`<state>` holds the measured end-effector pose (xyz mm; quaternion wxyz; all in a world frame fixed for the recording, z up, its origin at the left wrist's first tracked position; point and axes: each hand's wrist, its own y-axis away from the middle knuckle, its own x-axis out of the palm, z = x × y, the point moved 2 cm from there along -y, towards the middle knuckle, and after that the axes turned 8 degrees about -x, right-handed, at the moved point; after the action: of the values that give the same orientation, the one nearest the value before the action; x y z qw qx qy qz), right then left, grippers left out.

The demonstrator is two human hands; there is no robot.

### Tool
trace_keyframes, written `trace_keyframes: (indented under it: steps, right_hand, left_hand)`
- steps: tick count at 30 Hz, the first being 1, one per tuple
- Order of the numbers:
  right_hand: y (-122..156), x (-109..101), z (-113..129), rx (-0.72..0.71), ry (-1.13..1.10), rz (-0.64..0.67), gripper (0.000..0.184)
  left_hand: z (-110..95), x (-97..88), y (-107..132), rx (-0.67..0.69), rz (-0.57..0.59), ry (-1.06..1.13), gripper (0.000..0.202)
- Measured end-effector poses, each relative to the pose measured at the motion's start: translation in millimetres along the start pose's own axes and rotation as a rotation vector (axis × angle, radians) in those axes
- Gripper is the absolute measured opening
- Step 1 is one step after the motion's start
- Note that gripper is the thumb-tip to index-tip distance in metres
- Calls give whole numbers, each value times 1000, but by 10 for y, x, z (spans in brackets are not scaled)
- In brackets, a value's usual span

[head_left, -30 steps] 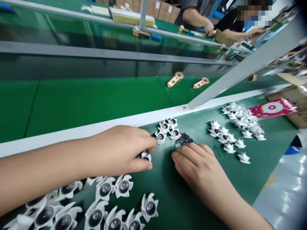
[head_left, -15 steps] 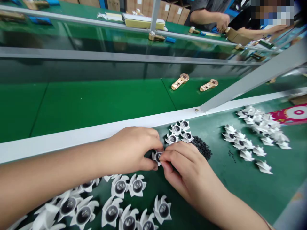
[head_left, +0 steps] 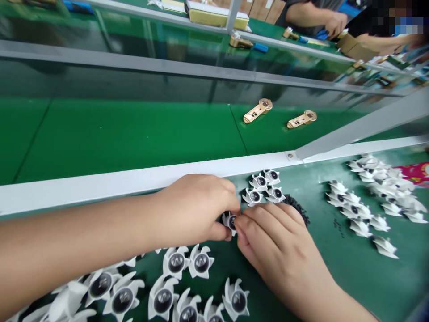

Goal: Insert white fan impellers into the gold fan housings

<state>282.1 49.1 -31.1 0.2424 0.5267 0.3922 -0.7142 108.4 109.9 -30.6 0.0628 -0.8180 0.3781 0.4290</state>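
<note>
A small white fan (head_left: 229,222) is over the green desk (head_left: 355,268), clamped in the left hand's (head_left: 203,206) grip. The right hand (head_left: 279,241) meets its right side, fingertips bunched; whether that grip holds anything, I cannot tell. Just beyond lie four fans (head_left: 259,182) and black bits (head_left: 297,208); more fans spread near left and far right.

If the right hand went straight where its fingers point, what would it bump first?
Probably the white bladed wheel held in the left hand; the right hand may even be touching it.
</note>
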Motion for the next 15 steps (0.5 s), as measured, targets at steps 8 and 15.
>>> trace_keyframes:
  steps: [8,15]
  right_hand:
    - [55,-155,62,-225,54,146,29]
    - [177,-162,-77,79,-75,28,35]
  left_hand:
    - [13,9,2,-13,1,36,21]
    - [-6,11,18,-55,4,43,44]
